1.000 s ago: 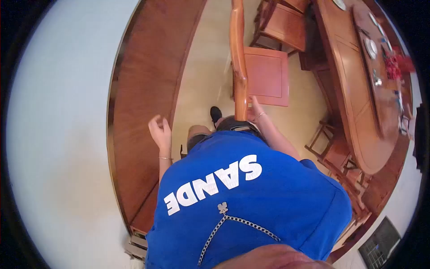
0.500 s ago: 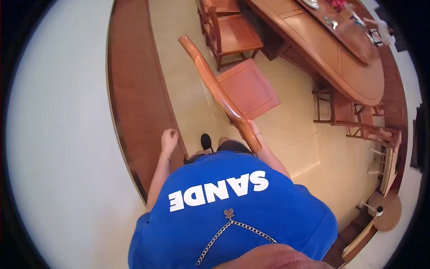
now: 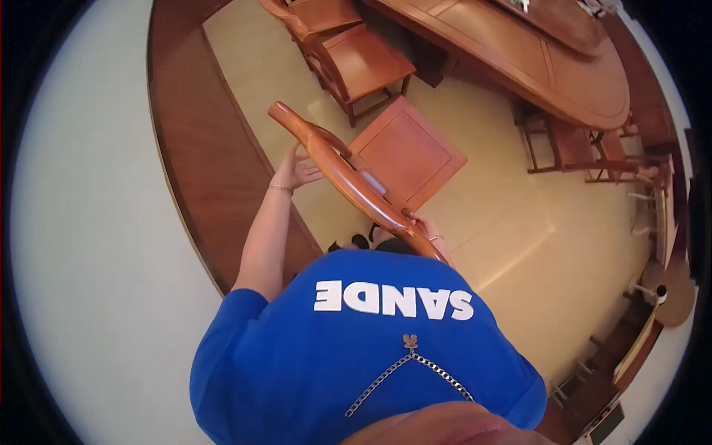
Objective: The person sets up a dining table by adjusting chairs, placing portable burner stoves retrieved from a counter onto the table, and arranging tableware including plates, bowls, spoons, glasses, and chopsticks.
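Handling: a wooden chair (image 3: 409,152), seen from above, its curved back rail (image 3: 356,189) nearest a person in a blue shirt (image 3: 386,345).
Left hand (image 3: 299,170): beside the chair's rail, near its far end, fingers spread wide; no closed hold shows.
Right hand (image 3: 426,225): at the rail's near end, partly hidden; whether it grips cannot be told.
Chair: appears upright on the pale floor (image 3: 500,222), seat beyond the rail; its leg contact is hidden.
Around the chair: a second chair (image 3: 367,63) just beyond it, an oval table (image 3: 519,63) beyond and to the right, a long brown surface (image 3: 211,133) to the left.
Done and left: both hands have reached the chair's back; it is apart from the oval table. How much handling remains cannot be judged.
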Available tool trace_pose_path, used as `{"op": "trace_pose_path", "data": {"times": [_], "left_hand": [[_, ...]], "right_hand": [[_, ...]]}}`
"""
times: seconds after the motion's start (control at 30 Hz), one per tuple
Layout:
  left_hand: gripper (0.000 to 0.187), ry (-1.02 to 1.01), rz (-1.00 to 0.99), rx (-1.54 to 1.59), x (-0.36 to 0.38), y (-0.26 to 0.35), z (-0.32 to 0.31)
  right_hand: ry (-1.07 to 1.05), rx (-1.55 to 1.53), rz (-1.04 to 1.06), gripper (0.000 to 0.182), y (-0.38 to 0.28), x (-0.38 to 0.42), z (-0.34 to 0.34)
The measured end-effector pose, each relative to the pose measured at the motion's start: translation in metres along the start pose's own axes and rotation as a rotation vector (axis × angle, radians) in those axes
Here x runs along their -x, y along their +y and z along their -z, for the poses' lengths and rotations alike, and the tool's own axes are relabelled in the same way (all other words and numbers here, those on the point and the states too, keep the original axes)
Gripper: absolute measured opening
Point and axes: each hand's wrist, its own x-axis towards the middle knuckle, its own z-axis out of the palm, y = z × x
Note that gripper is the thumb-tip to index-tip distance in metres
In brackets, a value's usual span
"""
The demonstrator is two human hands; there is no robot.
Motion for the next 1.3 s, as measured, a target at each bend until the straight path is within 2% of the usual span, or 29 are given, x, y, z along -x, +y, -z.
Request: {"op": "trace_pose_path", "data": {"times": [0.03, 0.07, 0.1, 0.17, 0.2, 0.27, 0.3, 0.33, 0.4, 0.43, 0.47, 0.5, 0.57, 0.63, 0.67, 0.7, 0.77, 0.87, 0.93, 0.97, 1.03, 1.07, 1.1, 1.13, 1.17, 1.2, 1.23, 1.27, 1.3], "left_hand": [[0.074, -0.231, 0.035, 0.176, -0.015, 0.004, 0.0], [0.074, -0.227, 0.045, 0.161, -0.024, 0.01, -0.003], [0.073, -0.33, -0.263, -0.337, -0.039, 0.014, 0.001], [0.067, -0.492, -0.482, -0.598, -0.055, 0.031, -0.003], [0.065, -0.559, -0.607, -0.707, -0.063, 0.04, -0.006], [0.057, -0.271, 0.392, 0.474, -0.012, 0.074, -0.055], [0.05, -0.494, 0.09, 0.297, -0.051, 0.054, -0.015], [0.05, -0.507, 0.076, 0.302, -0.057, 0.057, -0.019], [0.059, -0.393, 0.278, 0.084, -0.062, 0.071, -0.045], [0.041, -0.244, 0.614, 0.151, -0.067, 0.08, -0.066], [0.041, -0.249, 0.613, 0.14, -0.092, 0.069, -0.053], [0.031, -0.431, 0.497, 0.103, -0.118, 0.054, -0.044], [0.024, -0.635, 0.364, 0.065, -0.15, 0.038, -0.035], [0.018, -0.712, 0.087, 0.001, -0.119, 0.043, -0.062], [0.018, -0.726, 0.086, 0.002, -0.132, 0.046, -0.061], [0.016, -0.779, -0.185, -0.305, -0.156, 0.042, -0.053], [0.014, -0.992, 0.06, 0.008, -0.108, 0.063, -0.085], [0.014, -1.039, 0.183, 0.12, -0.117, 0.073, -0.105], [0.012, -0.986, 0.159, -0.124, -0.115, 0.086, -0.119], [0.011, -0.954, -0.353, -0.552, -0.107, 0.089, -0.128], [0.01, -0.87, -0.838, -0.969, -0.115, 0.087, -0.142], [0.01, -0.964, -0.342, -0.498, -0.127, 0.087, -0.151], [0.011, -0.973, 0.141, -0.02, -0.132, 0.085, -0.159], [0.011, -0.971, 0.151, -0.024, -0.121, 0.09, -0.171], [0.011, -0.908, 0.219, 0.03, -0.11, 0.096, -0.184], [0.012, -0.844, 0.284, 0.083, -0.104, 0.104, -0.195], [0.013, -0.856, 0.421, 0.068, -0.13, 0.106, -0.201], [0.013, -0.851, 0.419, 0.062, -0.154, 0.092, -0.217], [0.012, -0.732, 0.393, 0.033, -0.155, 0.088, -0.227]], "right_hand": [[-0.033, 0.052, 0.118, 0.02, 0.003, 0.004, 0.003], [-0.069, 0.111, 0.24, 0.018, 0.0, 0.011, 0.001], [-0.068, 0.098, 0.245, 0.018, -0.005, 0.021, -0.008], [-0.038, -0.007, 0.114, 0.015, -0.014, 0.047, -0.037], [-0.036, -0.013, 0.118, 0.015, -0.018, 0.051, -0.043], [0.008, -0.029, 0.011, 0.016, -0.03, 0.059, -0.051], [0.066, -0.11, 0.02, 0.016, -0.027, 0.049, -0.046], [0.06, -0.094, 0.03, 0.016, -0.033, 0.046, -0.04], [0.02, -0.142, -0.077, 0.014, -0.054, 0.053, -0.031], [-0.16, -0.261, -0.145, 0.011, -0.063, 0.048, -0.012], [-0.339, -0.378, -0.209, 0.011, -0.069, 0.04, 0.008], [-0.351, -0.371, -0.192, 0.011, -0.076, 0.038, 0.021], [-0.305, -0.214, 0.012, 0.016, -0.087, 0.037, 0.035], [-0.182, -0.127, 0.18, 0.019, -0.098, 0.033, 0.029], [-0.078, -0.107, 0.275, 0.02, -0.1, 0.041, 0.012], [0.028, -0.09, 0.371, 0.021, -0.098, 0.051, -0.011], [0.252, -0.072, 0.547, 0.023, -0.081, 0.089, -0.064], [0.237, 0.005, 0.707, 0.023, -0.08, 0.126, -0.134], [0.325, -0.054, 0.662, 0.017, -0.089, 0.11, -0.099], [0.361, -0.013, 0.639, 0.014, -0.102, 0.106, -0.085], [0.447, 0.111, 0.577, 0.013, -0.132, 0.096, -0.047], [0.477, 0.152, 0.543, 0.014, -0.146, 0.086, -0.023], [0.466, 0.007, 0.508, 0.017, -0.155, 0.053, 0.033], [0.471, -0.002, 0.506, 0.017, -0.167, 0.06, 0.018], [0.37, 0.096, 0.46, 0.019, -0.183, 0.074, 0.003], [0.292, 0.017, 0.358, 0.023, -0.199, 0.08, -0.009], [0.222, -0.056, 0.251, 0.026, -0.216, 0.085, -0.02], [0.215, -0.06, 0.249, 0.026, -0.24, 0.081, 0.0], [0.164, -0.049, 0.239, 0.027, -0.251, 0.074, 0.01]]}}
